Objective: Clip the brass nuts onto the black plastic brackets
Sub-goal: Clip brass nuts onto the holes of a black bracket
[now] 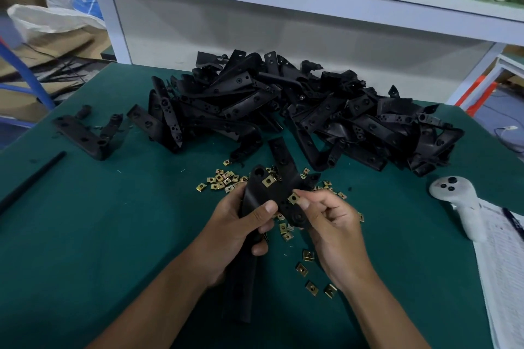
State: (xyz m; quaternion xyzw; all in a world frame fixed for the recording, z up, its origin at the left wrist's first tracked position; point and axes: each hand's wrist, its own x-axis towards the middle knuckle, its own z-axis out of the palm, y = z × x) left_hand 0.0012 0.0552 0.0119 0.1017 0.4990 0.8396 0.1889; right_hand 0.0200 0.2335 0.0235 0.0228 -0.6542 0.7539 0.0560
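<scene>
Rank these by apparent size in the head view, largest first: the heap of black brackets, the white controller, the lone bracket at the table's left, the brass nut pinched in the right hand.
1. Heap of black brackets
2. Lone bracket and white controller: look alike, unranked
3. Brass nut

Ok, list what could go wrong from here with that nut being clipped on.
1. The right hand pinches the brass nut by its fingertips at the held bracket's edge; it could slip and drop among the loose nuts below.
2. The left hand grips only the bracket's middle, so pressing might twist it.
3. Another nut already sits on the bracket; jolting may unseat it.
</scene>
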